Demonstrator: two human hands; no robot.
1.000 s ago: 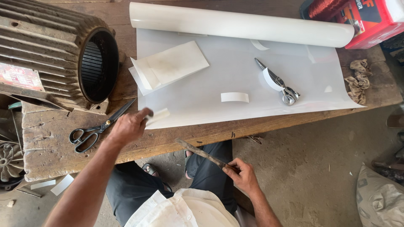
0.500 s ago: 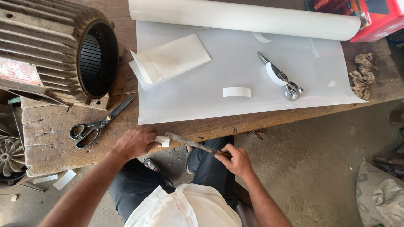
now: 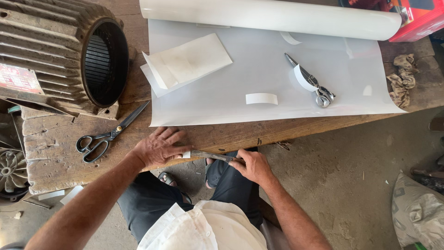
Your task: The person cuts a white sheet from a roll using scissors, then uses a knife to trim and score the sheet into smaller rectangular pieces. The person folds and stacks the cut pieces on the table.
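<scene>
Wooden bench point(image 3: 60, 153); hands gripping metal blade point(image 3: 213, 156).

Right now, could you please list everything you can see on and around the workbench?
Ribbed metal motor housing: one, grey-brown, bench's far left.
Black-handled scissors: one, bare wood before the housing.
White sheet roll: one, partly unrolled across the wooden bench.
Folded white paper pieces: a small stack, on the sheet's left.
Small white strip: one, mid-sheet.
Metal shears: one, silver, a white strip curled on them.
Crumpled rag: one, tan, right edge.
Red box: one, far right corner.
Grey sack: one, on the floor.
Thin metal blade: one, between both hands.
Left hand: at the bench edge, pinching a white scrap.
Right hand: gripping the blade.
</scene>
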